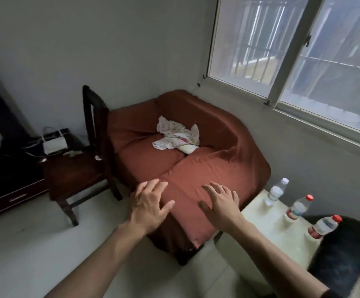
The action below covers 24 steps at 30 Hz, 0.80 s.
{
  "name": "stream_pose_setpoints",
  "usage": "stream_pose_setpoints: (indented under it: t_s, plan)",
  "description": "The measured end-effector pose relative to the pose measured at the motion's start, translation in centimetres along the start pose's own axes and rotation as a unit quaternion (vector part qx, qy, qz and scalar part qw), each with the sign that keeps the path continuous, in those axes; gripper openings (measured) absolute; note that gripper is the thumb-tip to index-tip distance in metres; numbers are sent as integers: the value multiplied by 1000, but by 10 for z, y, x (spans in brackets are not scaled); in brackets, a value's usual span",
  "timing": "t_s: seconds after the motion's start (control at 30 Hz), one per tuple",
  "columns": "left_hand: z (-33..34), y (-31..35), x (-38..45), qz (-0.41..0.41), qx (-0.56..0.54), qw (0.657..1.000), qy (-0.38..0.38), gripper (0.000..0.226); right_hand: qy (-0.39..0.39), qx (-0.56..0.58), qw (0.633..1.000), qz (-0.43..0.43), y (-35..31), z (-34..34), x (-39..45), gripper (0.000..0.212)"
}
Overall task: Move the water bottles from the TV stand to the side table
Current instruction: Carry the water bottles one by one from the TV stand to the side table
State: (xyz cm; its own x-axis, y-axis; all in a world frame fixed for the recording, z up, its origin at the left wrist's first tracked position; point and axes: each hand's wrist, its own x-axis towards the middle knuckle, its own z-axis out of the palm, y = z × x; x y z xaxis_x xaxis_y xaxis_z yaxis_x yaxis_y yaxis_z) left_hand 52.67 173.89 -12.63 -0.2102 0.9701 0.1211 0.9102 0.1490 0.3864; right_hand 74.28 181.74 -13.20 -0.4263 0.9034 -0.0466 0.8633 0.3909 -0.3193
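Three clear water bottles stand in a row on the pale side table (258, 214) at the lower right: one with a white cap (276, 192) at the far end, a red-capped one (297, 208) in the middle, and another red-capped one (325, 226) nearest me. My left hand (148, 204) and my right hand (222, 204) hover with fingers spread in front of the rust-covered armchair, left of the table. Neither hand holds anything. The dark TV stand (9, 186) lies at the left edge; no bottle shows on it.
A rust-red covered armchair (196, 168) with a floral cloth (177, 136) fills the corner under the window (293, 50). A dark wooden chair (82, 168) stands left of it, with a white power strip (54, 143) behind. A dark furry object (347, 254) sits at the lower right.
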Motion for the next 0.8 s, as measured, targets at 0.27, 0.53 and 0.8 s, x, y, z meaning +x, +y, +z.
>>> stream_pose_setpoints:
  t_s: [0.27, 0.53, 0.8]
  plan:
    - [-50, -120, -62, -101, 1, 995, -6, 62, -54, -13, 995, -82, -119, 43, 7, 56]
    - [-75, -193, -84, -184, -23, 982, 33, 60, -60, -19, 983, -173, -206, 63, 57, 53]
    - [-98, -264, -52, -264, 21, 964, 27, 58, -113, 15, 965, -235, -279, 101, 137, 56]
